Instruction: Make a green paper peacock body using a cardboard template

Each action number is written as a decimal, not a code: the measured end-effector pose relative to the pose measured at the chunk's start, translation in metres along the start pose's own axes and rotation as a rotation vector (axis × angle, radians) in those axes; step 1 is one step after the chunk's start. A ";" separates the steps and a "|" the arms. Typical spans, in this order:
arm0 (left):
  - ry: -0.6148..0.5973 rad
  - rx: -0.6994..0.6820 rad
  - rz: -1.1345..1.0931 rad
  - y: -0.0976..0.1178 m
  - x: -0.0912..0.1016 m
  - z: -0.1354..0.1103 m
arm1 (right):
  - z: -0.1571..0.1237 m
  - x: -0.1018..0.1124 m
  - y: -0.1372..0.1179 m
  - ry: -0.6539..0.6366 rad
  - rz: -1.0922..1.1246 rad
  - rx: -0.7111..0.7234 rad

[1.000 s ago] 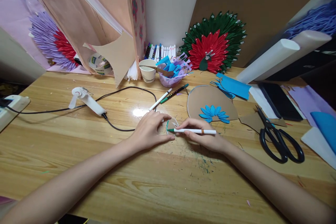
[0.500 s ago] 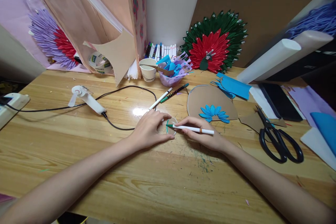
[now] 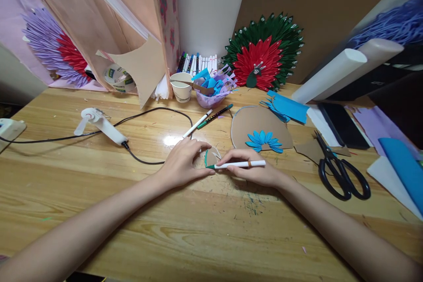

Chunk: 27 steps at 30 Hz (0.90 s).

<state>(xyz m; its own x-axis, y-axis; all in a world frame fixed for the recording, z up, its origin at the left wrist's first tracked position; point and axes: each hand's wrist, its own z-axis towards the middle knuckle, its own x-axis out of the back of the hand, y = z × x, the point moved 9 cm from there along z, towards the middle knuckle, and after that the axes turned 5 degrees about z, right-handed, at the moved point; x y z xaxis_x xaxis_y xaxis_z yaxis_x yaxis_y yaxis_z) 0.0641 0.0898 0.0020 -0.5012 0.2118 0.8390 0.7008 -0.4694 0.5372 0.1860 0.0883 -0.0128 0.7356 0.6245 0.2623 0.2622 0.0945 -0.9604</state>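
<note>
My right hand (image 3: 254,168) grips a white marker (image 3: 238,165) with a green tip, which touches the edge of a small cardboard piece (image 3: 212,157) lying on the wooden table (image 3: 185,229). A green line runs along that piece's left edge. My left hand (image 3: 183,164) rests on the table with its fingers pressed on the small cardboard piece, holding it flat. Just behind my right hand lies a larger cardboard shape (image 3: 261,123) with blue paper petals (image 3: 263,141) stuck on it.
Black scissors (image 3: 340,172) lie to the right, near blue paper (image 3: 289,108) and purple sheets. Two markers (image 3: 206,120), a paper cup (image 3: 181,89) and a bowl of paper scraps (image 3: 211,92) stand behind. A white corded device (image 3: 101,124) lies at the left. Paper fan decorations (image 3: 261,59) lean on the wall.
The marker tip has shifted slightly along the small cardboard piece's edge. Both hands stay at the same spot; the camera has turned a little.
</note>
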 end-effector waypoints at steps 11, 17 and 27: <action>-0.008 0.005 0.004 0.001 0.001 0.000 | -0.002 -0.003 0.003 -0.017 0.102 -0.024; 0.001 -0.001 0.007 0.000 0.000 0.000 | -0.005 0.004 0.003 0.101 0.066 0.065; -0.001 0.000 0.011 -0.001 -0.001 0.000 | -0.008 0.000 -0.016 0.110 -0.233 0.223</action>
<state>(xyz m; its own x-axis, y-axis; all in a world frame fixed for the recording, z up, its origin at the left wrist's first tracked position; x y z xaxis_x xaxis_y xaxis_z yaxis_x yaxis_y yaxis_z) 0.0636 0.0899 0.0009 -0.4932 0.2080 0.8447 0.7062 -0.4713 0.5284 0.1870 0.0806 0.0034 0.7380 0.4801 0.4742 0.2969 0.4000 -0.8671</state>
